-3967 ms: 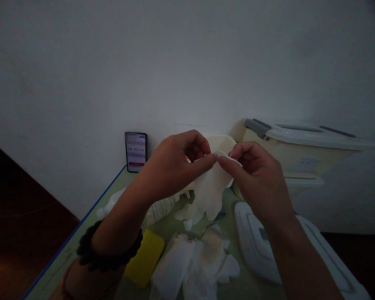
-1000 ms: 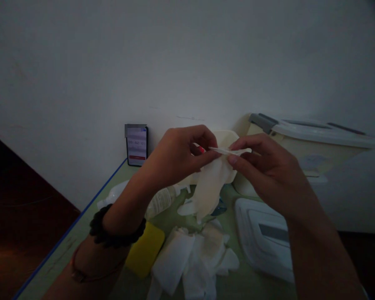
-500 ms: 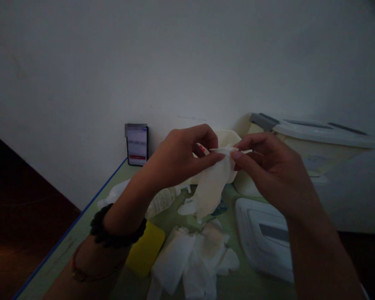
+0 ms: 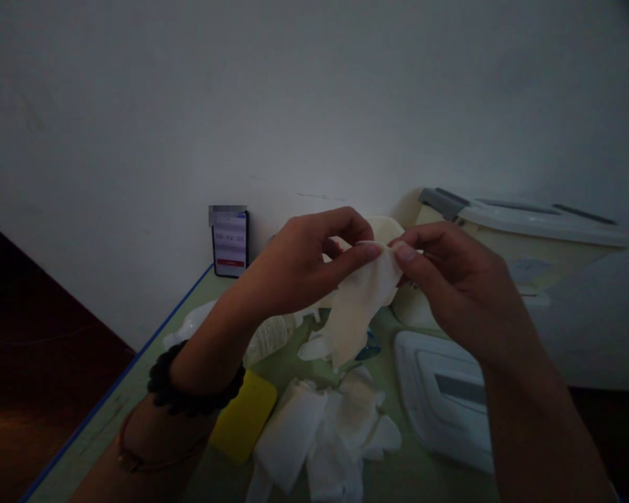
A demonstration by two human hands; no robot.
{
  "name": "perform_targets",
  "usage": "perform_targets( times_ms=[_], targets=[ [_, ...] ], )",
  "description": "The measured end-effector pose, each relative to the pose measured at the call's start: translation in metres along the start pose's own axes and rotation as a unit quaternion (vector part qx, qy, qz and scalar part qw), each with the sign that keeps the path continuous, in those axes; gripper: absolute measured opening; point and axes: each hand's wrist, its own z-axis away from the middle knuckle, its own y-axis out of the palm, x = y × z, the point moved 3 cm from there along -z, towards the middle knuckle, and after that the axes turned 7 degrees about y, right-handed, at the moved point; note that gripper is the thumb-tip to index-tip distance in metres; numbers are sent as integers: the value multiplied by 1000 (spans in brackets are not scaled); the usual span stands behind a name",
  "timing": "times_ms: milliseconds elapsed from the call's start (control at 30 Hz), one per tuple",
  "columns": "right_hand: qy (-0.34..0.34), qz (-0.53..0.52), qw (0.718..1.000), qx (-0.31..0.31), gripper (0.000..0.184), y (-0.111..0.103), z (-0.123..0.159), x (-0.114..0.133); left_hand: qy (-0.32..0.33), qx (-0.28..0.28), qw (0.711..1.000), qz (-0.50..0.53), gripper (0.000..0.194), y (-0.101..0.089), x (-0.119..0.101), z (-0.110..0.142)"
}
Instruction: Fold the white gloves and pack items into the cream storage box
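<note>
Both hands are raised over a green table (image 4: 110, 419) and pinch the cuff of a cream rubber glove (image 4: 353, 314). My left hand (image 4: 298, 262) grips the cuff's left side between thumb and forefinger. My right hand (image 4: 451, 286) pinches the right side, fingertips almost touching the left hand's. The glove hangs down limp, its fingers dangling just above the table. A black bead bracelet (image 4: 193, 391) circles my left wrist.
White cloths (image 4: 325, 440) lie crumpled below the glove, beside a yellow sponge (image 4: 244, 419) and a clear plastic bottle (image 4: 270, 335). A phone (image 4: 229, 242) leans on the wall. A white lid (image 4: 445, 405) lies at the right; a cream lidded bin (image 4: 524, 244) stands behind.
The two hands have drawn closer together, so the stretched cuff edge has gone slack and bunched between the fingertips. The glove still hangs in the same spot.
</note>
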Motion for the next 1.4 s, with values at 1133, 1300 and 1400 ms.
perform_targets(
  times_ms=[1133,1300,1400],
  targets=[
    [1,31,999,38,20,3,2,4,8,-29,1000,-6,17,-2,1,-1],
    [25,25,999,30,19,2,2,1,4,-16,1000,25,17,-1,3,0],
    [9,30,999,35,16,3,2,2,-2,-4,998,66,17,1,5,0]
  ],
)
